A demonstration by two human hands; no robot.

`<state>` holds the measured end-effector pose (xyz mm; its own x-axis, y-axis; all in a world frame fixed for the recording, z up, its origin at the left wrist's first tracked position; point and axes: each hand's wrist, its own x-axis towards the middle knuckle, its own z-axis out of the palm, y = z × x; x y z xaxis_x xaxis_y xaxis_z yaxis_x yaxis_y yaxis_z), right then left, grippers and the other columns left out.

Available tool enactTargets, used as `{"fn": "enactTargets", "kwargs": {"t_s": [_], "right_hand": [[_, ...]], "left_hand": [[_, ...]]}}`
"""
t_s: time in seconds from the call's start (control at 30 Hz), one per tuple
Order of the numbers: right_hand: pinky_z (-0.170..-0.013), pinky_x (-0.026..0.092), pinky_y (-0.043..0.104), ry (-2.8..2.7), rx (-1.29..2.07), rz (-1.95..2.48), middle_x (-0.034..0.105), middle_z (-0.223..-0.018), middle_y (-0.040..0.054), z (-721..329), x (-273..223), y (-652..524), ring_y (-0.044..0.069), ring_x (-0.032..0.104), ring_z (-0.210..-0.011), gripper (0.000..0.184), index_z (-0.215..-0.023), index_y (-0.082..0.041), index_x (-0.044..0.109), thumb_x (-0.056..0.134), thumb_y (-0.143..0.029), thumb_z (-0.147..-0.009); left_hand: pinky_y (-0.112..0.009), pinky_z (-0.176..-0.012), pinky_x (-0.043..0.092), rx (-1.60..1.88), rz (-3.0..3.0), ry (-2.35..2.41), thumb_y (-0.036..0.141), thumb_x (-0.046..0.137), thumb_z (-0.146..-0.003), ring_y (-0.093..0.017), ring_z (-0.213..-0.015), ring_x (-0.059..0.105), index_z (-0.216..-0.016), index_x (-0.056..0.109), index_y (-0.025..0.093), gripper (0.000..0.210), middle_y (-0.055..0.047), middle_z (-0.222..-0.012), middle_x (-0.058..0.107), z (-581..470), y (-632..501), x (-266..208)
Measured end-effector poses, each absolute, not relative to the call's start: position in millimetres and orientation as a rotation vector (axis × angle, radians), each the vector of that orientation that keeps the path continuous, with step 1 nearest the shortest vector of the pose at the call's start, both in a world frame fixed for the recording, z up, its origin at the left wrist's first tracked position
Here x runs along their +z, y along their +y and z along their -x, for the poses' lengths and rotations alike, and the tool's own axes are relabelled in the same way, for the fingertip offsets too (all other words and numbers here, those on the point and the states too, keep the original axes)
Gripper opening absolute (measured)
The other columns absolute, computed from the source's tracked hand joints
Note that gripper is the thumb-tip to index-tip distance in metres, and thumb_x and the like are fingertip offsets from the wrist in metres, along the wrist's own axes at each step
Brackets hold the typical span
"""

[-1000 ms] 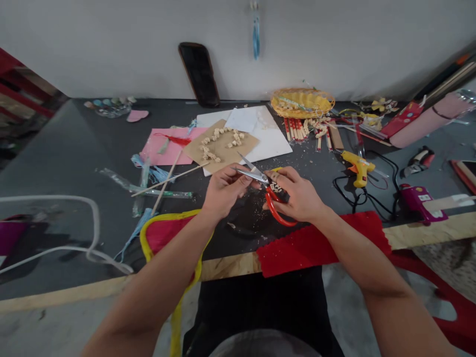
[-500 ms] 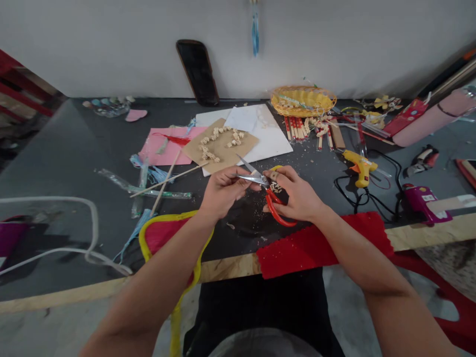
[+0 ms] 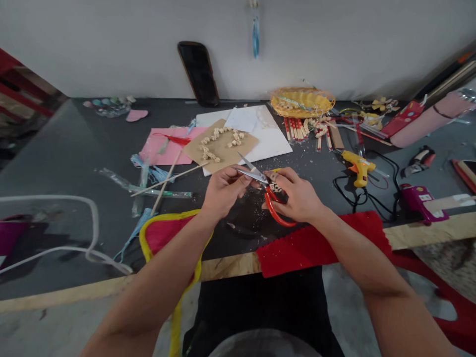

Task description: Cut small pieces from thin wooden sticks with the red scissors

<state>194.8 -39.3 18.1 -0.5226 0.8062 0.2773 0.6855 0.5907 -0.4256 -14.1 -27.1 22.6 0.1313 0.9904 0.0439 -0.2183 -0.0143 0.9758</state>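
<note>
Red-handled scissors (image 3: 275,210) are gripped in my right hand (image 3: 297,196), their blades parted and pointing up and to the left. My left hand (image 3: 224,191) is closed in a pinch by the blades; a small pale piece seems to be between its fingers, too small to make out. Close beyond the hands, a brown cardboard square (image 3: 193,148) carries a curved row of small pale wooden-looking clusters (image 3: 221,130). Pale crumbs lie scattered on the dark table around the scissors, and a small pile of pale bits (image 3: 275,187) shows near my right hand.
A yellow glue gun (image 3: 357,167) with a black cord lies to the right. Behind are a yellow basket (image 3: 303,101), bundled red-and-pale sticks (image 3: 295,129) and a leaning phone (image 3: 199,74). Red cloth (image 3: 297,250) lies at the front edge; thin sticks (image 3: 167,181) and blue tassels are at left.
Both hands stay almost in place with the scissors. The blades look slightly shifted near the left fingertips, and the whole view has moved a little.
</note>
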Motion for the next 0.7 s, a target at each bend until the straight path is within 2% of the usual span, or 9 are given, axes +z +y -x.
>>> {"fn": "enactTargets", "kwargs": {"t_s": [0.17,0.4,0.7], "right_hand": [[-0.080,0.057,0.041,-2.339,0.437,1.173,0.053,-0.126,0.0126,-196.1,15.4,-35.9,0.026,0.062,-0.100,0.068,-0.137,-0.023,0.045,0.062,-0.057,-0.082],[-0.091,0.055,0.047,-2.352,0.458,1.104,0.050,-0.127,0.0131,-196.3,14.9,-33.1,0.030,0.054,-0.117,0.070,-0.136,-0.024,0.043,0.067,-0.055,-0.078],[-0.092,0.055,0.047,-2.349,0.499,1.060,0.050,-0.126,0.0137,-196.8,12.2,-31.9,0.030,0.055,-0.116,0.070,-0.136,-0.023,0.043,0.062,-0.061,-0.080]], "left_hand": [[-0.019,-0.041,0.035,1.241,-1.177,1.035,0.034,0.079,-0.071,-0.007,-0.044,0.048,-0.076,0.068,0.016,0.023,-0.004,-0.064,0.071,12.8,-27.5,23.0],[-0.020,-0.038,0.029,1.235,-1.152,0.965,0.030,0.077,-0.070,-0.006,-0.039,0.043,-0.075,0.067,0.016,0.018,-0.005,-0.062,0.072,14.5,-26.9,20.6],[-0.020,-0.037,0.028,1.182,-1.124,0.920,0.031,0.078,-0.068,-0.006,-0.038,0.043,-0.074,0.067,0.015,0.020,-0.007,-0.063,0.073,15.6,-26.9,23.9]]}}
